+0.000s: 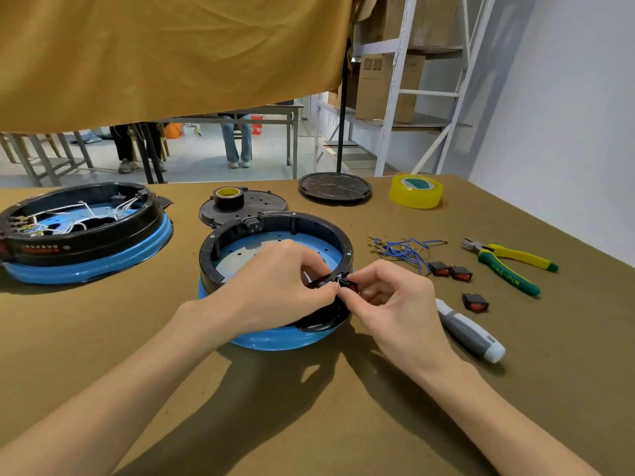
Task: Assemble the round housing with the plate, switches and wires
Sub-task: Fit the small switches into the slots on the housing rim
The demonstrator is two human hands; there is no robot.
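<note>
A round black housing (240, 231) with a blue base and a blue perforated plate inside stands in the middle of the table. My left hand (275, 286) reaches over its near rim and pinches the rim's front wall. My right hand (388, 297) pinches a red rocker switch (350, 285) against the outside of that wall. Three more red switches (450, 271) lie to the right, one of them (475, 301) apart. A bundle of blue wires (402, 250) with metal terminals lies behind them.
A second housing (82, 231), wired inside, sits at the left. Black tape (228, 197) rests on a black plate (268, 202); another black disc (335, 187) and yellow tape (415, 191) lie at the back. Pliers (508, 264) and a grey screwdriver (470, 333) lie right.
</note>
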